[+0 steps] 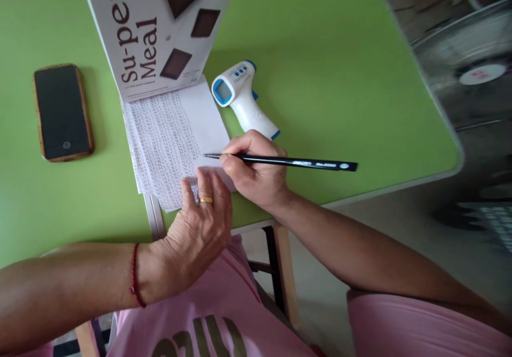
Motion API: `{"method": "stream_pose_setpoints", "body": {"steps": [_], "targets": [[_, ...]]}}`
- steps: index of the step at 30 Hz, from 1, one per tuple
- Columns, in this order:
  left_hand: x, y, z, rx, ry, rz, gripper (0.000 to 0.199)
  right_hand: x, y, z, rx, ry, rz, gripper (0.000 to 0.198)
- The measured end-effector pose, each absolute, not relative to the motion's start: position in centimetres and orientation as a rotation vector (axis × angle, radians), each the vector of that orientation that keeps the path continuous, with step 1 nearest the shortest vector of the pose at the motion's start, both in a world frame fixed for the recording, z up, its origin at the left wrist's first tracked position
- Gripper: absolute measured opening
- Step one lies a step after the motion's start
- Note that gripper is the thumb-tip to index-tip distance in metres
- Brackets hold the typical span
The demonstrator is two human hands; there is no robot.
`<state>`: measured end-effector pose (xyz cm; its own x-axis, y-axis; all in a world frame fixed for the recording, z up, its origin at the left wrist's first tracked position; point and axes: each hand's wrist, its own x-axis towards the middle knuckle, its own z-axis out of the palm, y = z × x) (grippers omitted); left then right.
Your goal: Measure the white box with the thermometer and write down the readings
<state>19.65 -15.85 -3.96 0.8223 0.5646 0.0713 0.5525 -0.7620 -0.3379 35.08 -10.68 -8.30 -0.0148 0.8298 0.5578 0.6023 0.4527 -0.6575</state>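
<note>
Closest in, below the table edge, I see a pink shirt with dark lettering. Just past it the left hand, with a red cord at the wrist and a gold ring, lies palm down, its fingers stretched out and slightly parted on the near part of the top sheet. Beside it, the right hand has thumb and fingers clamped on a black pen. The grip is low on the barrel: the tip pokes out just ahead of the fingertips, the long end sticking out past the hand to the right. That tip sits above the left fingertips, at the right edge of the close rows of writing; whether it touches paper I can't tell. More written pages peek out along the left side. Past the right hand a white and blue thermometer lies on the green table, a phone well off to the left. Farther back, a "Su-per Meal" box covers the sheet's far end.
</note>
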Motion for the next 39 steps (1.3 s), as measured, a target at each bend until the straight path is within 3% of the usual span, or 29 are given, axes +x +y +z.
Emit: {"method": "stream_pose_setpoints", "body": {"steps": [39], "targets": [[19.66, -15.91, -4.03, -2.65, -0.847, 0.05, 0.052, 35.09, -10.68, -8.28, -1.24, -1.717, 0.31, 0.013]]}}
